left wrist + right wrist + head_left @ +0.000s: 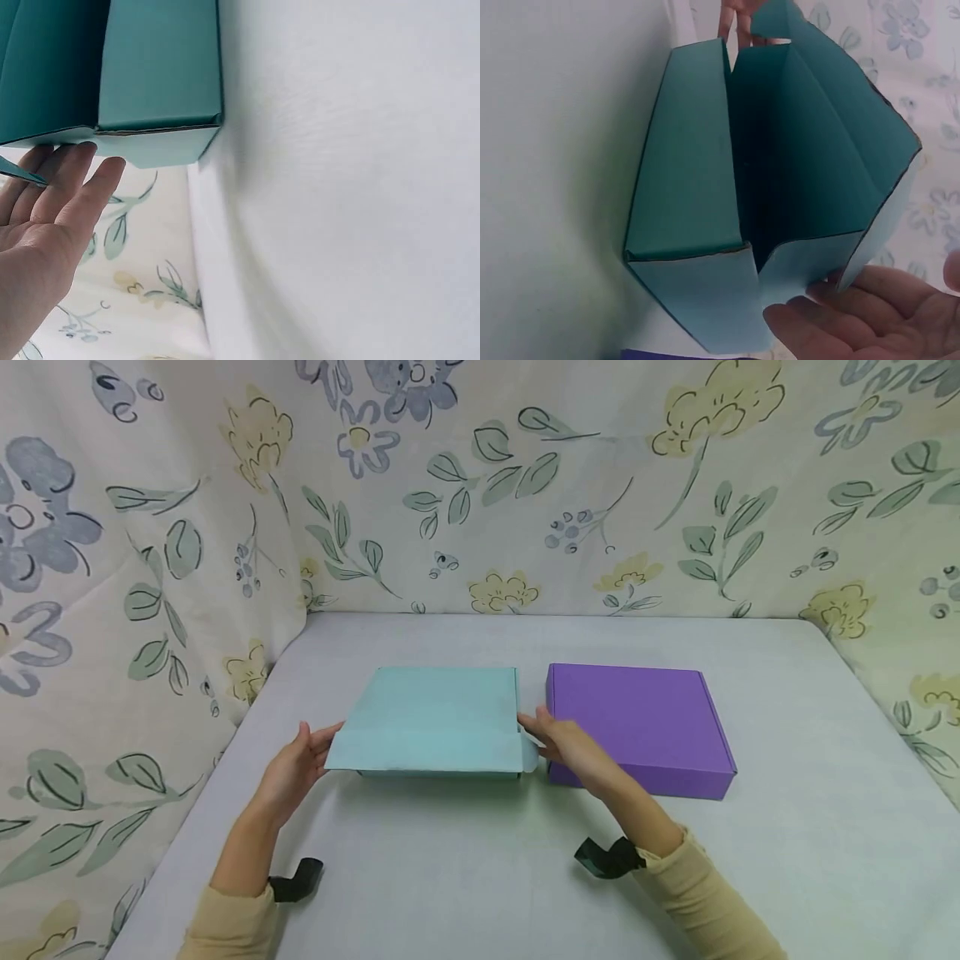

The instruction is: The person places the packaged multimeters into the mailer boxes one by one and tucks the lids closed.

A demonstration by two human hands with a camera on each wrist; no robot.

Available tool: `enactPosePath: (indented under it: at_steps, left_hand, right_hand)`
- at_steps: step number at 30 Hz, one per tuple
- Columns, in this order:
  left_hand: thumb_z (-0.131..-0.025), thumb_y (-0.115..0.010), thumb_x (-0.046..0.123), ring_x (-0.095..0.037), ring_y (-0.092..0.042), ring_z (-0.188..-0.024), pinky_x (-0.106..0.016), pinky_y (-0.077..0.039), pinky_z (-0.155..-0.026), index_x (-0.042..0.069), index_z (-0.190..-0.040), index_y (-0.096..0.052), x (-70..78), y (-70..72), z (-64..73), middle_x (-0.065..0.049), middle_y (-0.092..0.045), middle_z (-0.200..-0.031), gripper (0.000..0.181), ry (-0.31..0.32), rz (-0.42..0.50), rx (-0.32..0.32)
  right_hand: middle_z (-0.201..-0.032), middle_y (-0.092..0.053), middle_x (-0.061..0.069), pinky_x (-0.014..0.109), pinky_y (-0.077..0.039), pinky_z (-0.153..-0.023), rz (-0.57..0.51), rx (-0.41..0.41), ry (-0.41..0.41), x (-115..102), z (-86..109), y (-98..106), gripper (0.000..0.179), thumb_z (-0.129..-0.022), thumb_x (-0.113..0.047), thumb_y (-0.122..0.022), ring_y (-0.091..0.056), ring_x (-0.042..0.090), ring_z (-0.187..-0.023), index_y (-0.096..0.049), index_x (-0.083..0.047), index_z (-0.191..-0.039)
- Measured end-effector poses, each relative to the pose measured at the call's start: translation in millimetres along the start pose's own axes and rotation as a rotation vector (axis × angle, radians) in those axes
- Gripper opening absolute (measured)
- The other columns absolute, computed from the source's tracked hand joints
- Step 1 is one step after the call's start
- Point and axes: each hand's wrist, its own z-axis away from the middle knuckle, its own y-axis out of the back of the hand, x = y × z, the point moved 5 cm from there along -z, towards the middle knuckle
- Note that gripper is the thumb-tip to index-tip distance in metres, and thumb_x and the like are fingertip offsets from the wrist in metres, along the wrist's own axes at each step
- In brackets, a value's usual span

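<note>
A teal cardboard box (438, 710) lies on the table with its lid partly raised and the front flap sticking out towards me. In the right wrist view a dark gap opens between the lid and the box's front wall (686, 157). My left hand (288, 777) is at the left side, its extended fingers touching the box near the side flap. On the opposite side my right hand (573, 747) has its fingertips against the right wall, beside the small lid tab (529, 752). The thumbs stay apart from the cardboard.
Close to the right of the teal box stands a closed purple box (637, 718), partly behind my right hand. A white cloth covers the table (450, 877). Floral curtain fabric (480, 485) hangs at the back and both sides. Black straps (611, 858) sit at the wrists.
</note>
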Motion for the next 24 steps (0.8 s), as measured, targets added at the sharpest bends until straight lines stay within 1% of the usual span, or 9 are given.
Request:
enactPosePath:
  at_steps: [5, 9, 11, 13, 15, 17, 19, 21, 24]
  left_hand:
    - [-0.105, -0.012, 0.046, 0.006, -0.051, -0.116, -0.015, -0.044, -0.091, -0.020, -0.143, -0.019, -5.2, -3.3, 3.6, 0.024, -0.056, -0.124, 0.077, 0.004, 0.008, -0.022]
    - [-0.105, -0.010, 0.047, 0.006, -0.040, -0.124, -0.015, -0.041, -0.092, -0.015, -0.147, -0.019, -5.8, -5.3, 4.9, 0.023, -0.048, -0.132, 0.075, 0.021, -0.030, -0.025]
    - [-0.105, -0.010, 0.048, 0.003, -0.035, -0.128, -0.015, -0.040, -0.094, -0.012, -0.149, -0.019, -5.5, -6.1, 5.0, 0.020, -0.044, -0.137, 0.074, 0.034, -0.042, -0.028]
    - [-0.105, -0.010, 0.048, -0.003, -0.030, -0.133, -0.016, -0.039, -0.094, -0.009, -0.150, -0.018, -5.1, -7.1, 5.2, 0.012, -0.039, -0.144, 0.073, 0.052, -0.048, -0.029]
    - [-0.105, -0.010, 0.048, -0.011, -0.026, -0.137, -0.019, -0.038, -0.096, -0.008, -0.151, -0.018, -5.0, -7.9, 5.6, -0.001, -0.033, -0.152, 0.073, 0.070, -0.060, -0.028]
    - [-0.105, -0.010, 0.048, -0.019, -0.023, -0.140, -0.026, -0.036, -0.101, -0.008, -0.151, -0.017, -4.2, -9.1, 6.8, -0.013, -0.025, -0.155, 0.073, 0.084, -0.068, -0.027]
    - [-0.105, -0.011, 0.047, -0.021, -0.023, -0.140, -0.033, -0.034, -0.105, -0.007, -0.152, -0.017, -3.8, -9.5, 8.4, -0.019, -0.020, -0.156, 0.072, 0.096, -0.077, -0.024]
    - [-0.106, -0.013, 0.046, -0.017, -0.026, -0.138, -0.034, -0.033, -0.105, -0.007, -0.152, -0.019, -3.7, -8.7, 10.6, -0.014, -0.025, -0.155, 0.070, 0.105, -0.093, -0.014]
    - [-0.107, -0.020, 0.042, -0.004, -0.034, -0.130, -0.022, -0.036, -0.101, -0.007, -0.150, -0.025, -3.2, -6.4, 14.9, -0.001, -0.036, -0.148, 0.065, 0.099, -0.140, 0.010]
  right_hand:
    - [-0.156, -0.025, 0.017, 0.046, -0.030, -0.112, -0.010, -0.019, -0.004, 5.9, 0.6, -4.0, 0.075, -0.104, -0.054, -0.021, -0.021, 0.031, -0.144, -0.027, 0.006, -0.149]
    - [-0.156, -0.023, 0.018, 0.047, -0.028, -0.112, -0.022, -0.018, -0.007, 9.4, 1.1, -5.1, 0.074, -0.105, -0.052, -0.022, -0.020, 0.033, -0.144, -0.026, 0.007, -0.149]
    - [-0.156, -0.023, 0.019, 0.048, -0.028, -0.112, -0.027, -0.017, -0.004, 9.9, 1.5, -5.5, 0.073, -0.105, -0.051, -0.022, -0.019, 0.034, -0.144, -0.026, 0.007, -0.149]
    - [-0.156, -0.023, 0.020, 0.048, -0.027, -0.112, -0.029, -0.018, -0.002, 10.3, 2.3, -6.1, 0.073, -0.105, -0.051, -0.022, -0.019, 0.034, -0.144, -0.026, 0.007, -0.149]
    - [-0.156, -0.023, 0.020, 0.048, -0.027, -0.112, -0.032, -0.020, 0.000, 10.3, 3.3, -6.7, 0.072, -0.105, -0.050, -0.022, -0.020, 0.035, -0.144, -0.026, 0.007, -0.149]
    - [-0.156, -0.023, 0.020, 0.048, -0.027, -0.113, -0.041, -0.025, 0.002, 10.3, 4.7, -7.3, 0.072, -0.105, -0.050, -0.023, -0.020, 0.035, -0.144, -0.026, 0.007, -0.149]
    - [-0.155, -0.023, 0.020, 0.048, -0.027, -0.113, -0.047, -0.029, 0.005, 9.9, 6.5, -7.8, 0.072, -0.105, -0.049, -0.023, -0.020, 0.036, -0.144, -0.026, 0.007, -0.149]
    - [-0.155, -0.023, 0.020, 0.048, -0.027, -0.113, -0.052, -0.036, 0.007, 9.4, 8.4, -8.4, 0.072, -0.105, -0.049, -0.023, -0.020, 0.036, -0.144, -0.026, 0.008, -0.149]
    - [-0.156, -0.024, 0.020, 0.049, -0.026, -0.113, -0.056, -0.039, 0.003, 9.1, 11.1, -8.8, 0.071, -0.105, -0.049, -0.024, -0.020, 0.036, -0.143, -0.027, 0.008, -0.149]
